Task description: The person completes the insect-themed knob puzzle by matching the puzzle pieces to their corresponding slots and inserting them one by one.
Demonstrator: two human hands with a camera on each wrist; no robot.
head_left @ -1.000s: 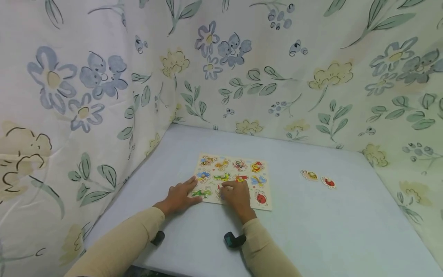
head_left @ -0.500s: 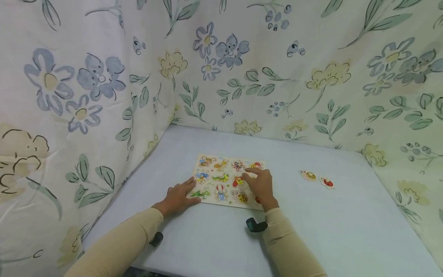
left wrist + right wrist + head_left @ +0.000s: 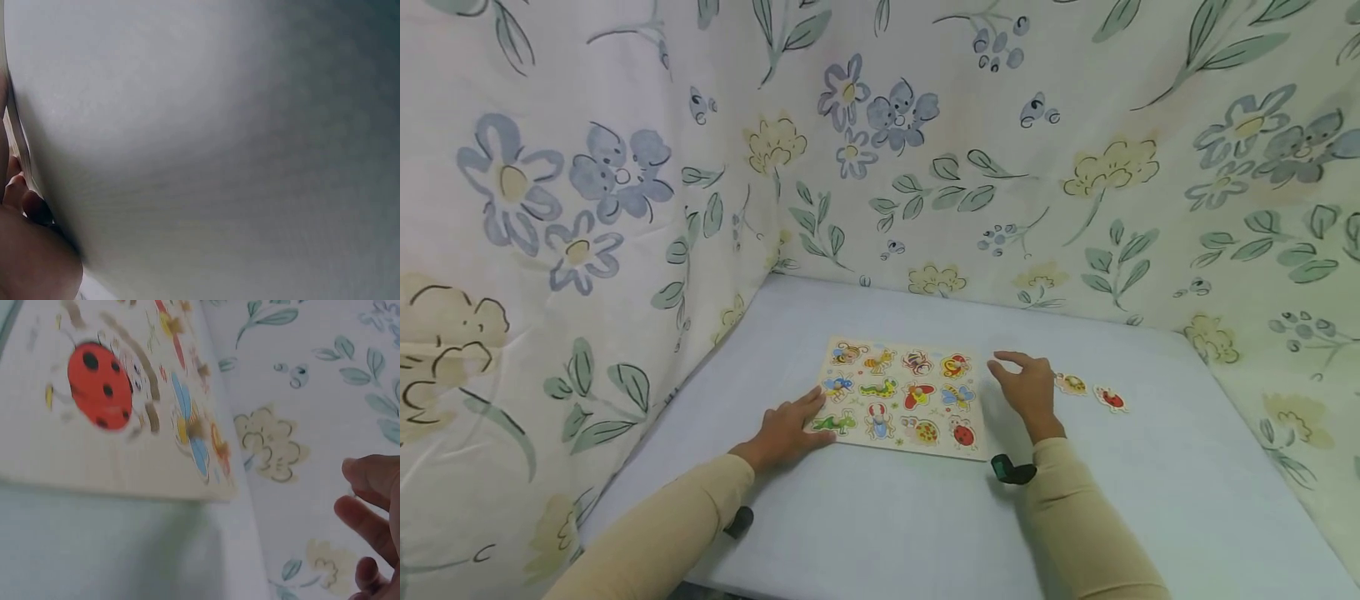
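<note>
A wooden insect puzzle board [image 3: 943, 450] lies flat on the table. My left hand [image 3: 782, 433] rests at its left edge, fingers extended and thumb by the front left corner. Just right of the board, my right hand [image 3: 1026, 392] is raised with thumb and forefinger apart, holding nothing. Beyond that hand lie two loose puzzle pieces, a snail [image 3: 1072, 383] and a red ladybug [image 3: 1110, 398]. The right wrist view shows a ladybug picture [image 3: 100, 387] without a knob near the board's corner. Pale cloth fills most of the left wrist view, and only part of the left hand [image 3: 37, 256] shows.
A pale cloth covers the table [image 3: 880, 533]. Floral fabric [image 3: 925, 208] hangs along its left side, back and right side. A dark wrist device [image 3: 1011, 471] sits by the right cuff, another [image 3: 740, 522] by the left.
My right hand has moved off the board to the right, towards the loose pieces, uncovering the front row of pictures. The left hand has stayed at the board's left edge.
</note>
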